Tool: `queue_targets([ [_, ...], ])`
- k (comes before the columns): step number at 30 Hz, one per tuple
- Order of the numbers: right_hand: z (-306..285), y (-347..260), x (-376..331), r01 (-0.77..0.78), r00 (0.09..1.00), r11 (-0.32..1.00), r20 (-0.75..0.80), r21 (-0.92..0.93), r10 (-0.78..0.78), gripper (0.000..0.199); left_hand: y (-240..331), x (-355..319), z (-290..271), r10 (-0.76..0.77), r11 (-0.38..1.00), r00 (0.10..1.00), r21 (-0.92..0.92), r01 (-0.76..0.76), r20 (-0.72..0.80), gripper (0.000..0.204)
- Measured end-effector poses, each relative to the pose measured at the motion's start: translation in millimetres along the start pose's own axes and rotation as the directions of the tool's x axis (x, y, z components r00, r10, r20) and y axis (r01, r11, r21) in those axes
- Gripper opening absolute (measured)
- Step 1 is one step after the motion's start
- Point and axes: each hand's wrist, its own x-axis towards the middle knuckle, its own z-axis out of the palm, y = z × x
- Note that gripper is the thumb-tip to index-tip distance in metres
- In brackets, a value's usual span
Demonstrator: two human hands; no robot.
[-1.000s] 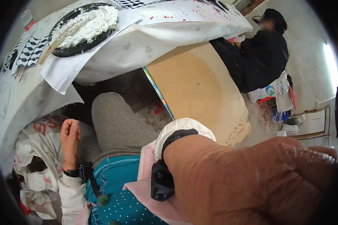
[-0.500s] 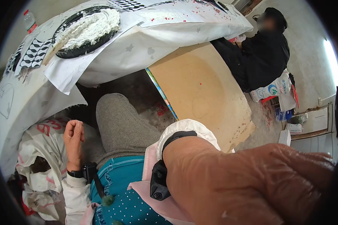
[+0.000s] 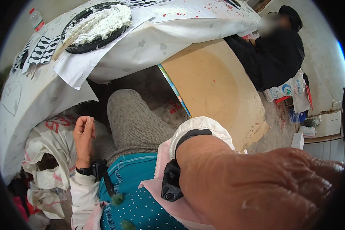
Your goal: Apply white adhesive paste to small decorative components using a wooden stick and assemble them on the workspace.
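My left hand [image 3: 84,132] is raised above the white plastic sack [image 3: 65,145], beside my grey trouser leg [image 3: 136,119]. Its fingers curl in toward the thumb; what they hold, if anything, is too small to make out. My right hand [image 3: 264,180] looms large, very close to the camera at the lower right, with its back showing and its skin shiny. Its fingers run into the dark rim, so their grip is hidden. A black camera [image 3: 171,183] is strapped at the right wrist, and another black device [image 3: 99,168] at the left.
On the covered table [image 3: 119,63] stand a black oval tray [image 3: 91,49] of white pasty stuff, patterned strips [image 3: 42,50] and a bottle [image 3: 36,19]. A brown board [image 3: 214,92] lies right of my knees. A person in black [image 3: 278,53] sits at the far right.
The whole view has shifted, so table, board and co-worker appear a little farther right. Both my hands keep nearly the same pose.
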Motion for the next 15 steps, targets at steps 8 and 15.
queue_targets([
  [8, 1.6, 8.1, -1.0, 0.021, 0.999, 0.999, 0.027, 0.039, -0.022, 0.018, 2.9, 0.2, -1.3, -0.021, 1.0, 1.0, 0.002, 0.021, 0.011, 0.013],
  [15, 5.6, 13.5, -2.4, 0.049, 0.997, 0.997, 0.058, 0.061, -0.053, 0.019, -1.1, 3.6, -1.3, 0.0, 1.0, 1.0, 0.0, 0.0, 0.016, 0.014],
])
